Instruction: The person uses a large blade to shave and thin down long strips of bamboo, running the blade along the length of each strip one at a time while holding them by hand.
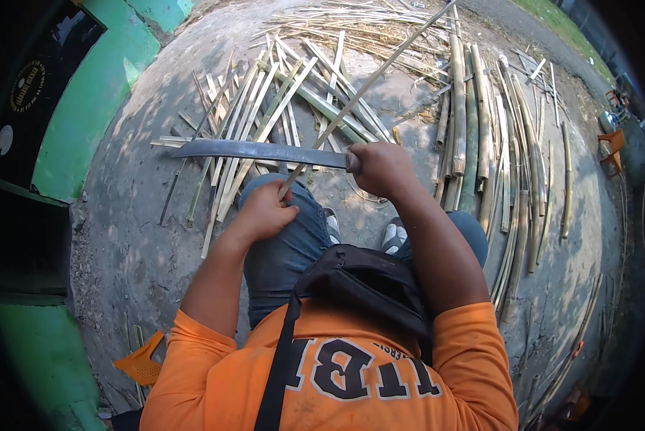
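My right hand (381, 168) is closed round the handle of a machete (261, 151), whose long grey blade points to the left. Against the blade, near the handle, lies a long thin bamboo strip (380, 74), which slants up and away to the far right. The near end of that strip sits in my left hand (266, 210), closed on it just above my left knee. Blade and strip cross between the two hands; whether the edge bites into the strip I cannot tell.
Split bamboo strips (247, 136) are heaped on the concrete ground ahead of me. Whole bamboo poles (469, 122) lie to the right. A green wall (92, 108) stands at left, with an orange plastic chair (141, 361) near it. Another orange chair (611, 149) stands far right.
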### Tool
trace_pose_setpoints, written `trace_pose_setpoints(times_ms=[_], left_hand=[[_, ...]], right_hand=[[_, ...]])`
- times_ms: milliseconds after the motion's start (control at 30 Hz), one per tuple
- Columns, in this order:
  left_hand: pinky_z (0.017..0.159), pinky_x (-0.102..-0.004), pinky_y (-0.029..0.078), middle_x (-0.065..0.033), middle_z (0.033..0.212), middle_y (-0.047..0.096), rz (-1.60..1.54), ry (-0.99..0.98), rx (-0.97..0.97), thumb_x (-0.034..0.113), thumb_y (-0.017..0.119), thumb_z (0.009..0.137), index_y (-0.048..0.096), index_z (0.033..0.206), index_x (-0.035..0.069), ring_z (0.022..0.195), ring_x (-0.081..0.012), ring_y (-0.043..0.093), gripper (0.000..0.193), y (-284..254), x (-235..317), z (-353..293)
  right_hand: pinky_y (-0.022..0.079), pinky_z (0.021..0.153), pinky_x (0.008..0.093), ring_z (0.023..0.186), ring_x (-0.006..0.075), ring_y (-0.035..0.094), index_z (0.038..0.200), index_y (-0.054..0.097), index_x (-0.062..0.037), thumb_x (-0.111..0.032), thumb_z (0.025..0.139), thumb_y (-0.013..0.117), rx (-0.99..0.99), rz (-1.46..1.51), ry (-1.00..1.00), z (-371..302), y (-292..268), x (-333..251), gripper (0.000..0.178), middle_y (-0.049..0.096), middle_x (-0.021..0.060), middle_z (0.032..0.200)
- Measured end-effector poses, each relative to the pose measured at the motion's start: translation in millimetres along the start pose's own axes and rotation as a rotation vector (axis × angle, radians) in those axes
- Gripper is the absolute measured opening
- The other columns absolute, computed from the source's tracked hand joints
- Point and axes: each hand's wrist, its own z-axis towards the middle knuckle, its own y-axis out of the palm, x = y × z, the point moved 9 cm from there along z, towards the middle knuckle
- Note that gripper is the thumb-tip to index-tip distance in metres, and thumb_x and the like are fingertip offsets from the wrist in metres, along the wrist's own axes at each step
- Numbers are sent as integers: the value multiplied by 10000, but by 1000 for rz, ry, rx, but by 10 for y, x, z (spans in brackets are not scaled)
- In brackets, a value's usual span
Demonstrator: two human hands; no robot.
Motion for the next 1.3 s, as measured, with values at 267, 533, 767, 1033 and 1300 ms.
trace_pose_setpoints(times_ms=[267, 533, 767, 1033, 1300], left_hand=[[714, -381, 528, -145, 810, 679, -75, -56, -7, 203, 813, 809, 619, 939, 13, 747, -254, 667, 302, 16, -123, 23], [673, -294, 481, -7, 830, 569, -50, -68, -27, 87, 799, 854, 556, 939, 59, 756, -96, 553, 259, 18, -57, -7], [700, -377, 525, -132, 798, 671, -70, -32, 1, 206, 815, 812, 619, 926, 15, 727, -245, 653, 296, 17, -142, 19], [697, -381, 531, -156, 812, 688, 45, 3, 45, 221, 820, 822, 622, 942, 13, 736, -258, 678, 311, -30, 14, -46], [706, -391, 546, -156, 825, 706, -64, -21, 48, 221, 826, 832, 626, 940, 16, 759, -275, 711, 307, -1, -59, -51]], right_hand=[[573, 801, 508, 892, 386, 716, 964, 773, -166, -246, 898, 660, -48, 83, 153, 21, -3, 283, 153, 745, 152, 903], [577, 785, 503, 874, 383, 720, 938, 767, -157, -260, 887, 691, 10, 63, 174, -12, -90, 195, 138, 741, 154, 882], [571, 765, 510, 853, 388, 721, 938, 766, -151, -307, 925, 686, 68, 67, 169, -25, -219, 315, 176, 738, 158, 870], [564, 762, 522, 850, 413, 705, 918, 747, -136, -253, 880, 681, 12, 46, 85, 2, -57, 204, 139, 729, 169, 859], [563, 772, 535, 865, 431, 699, 916, 742, -139, -281, 912, 674, 148, 104, 167, -38, -208, 542, 158, 727, 191, 886]])
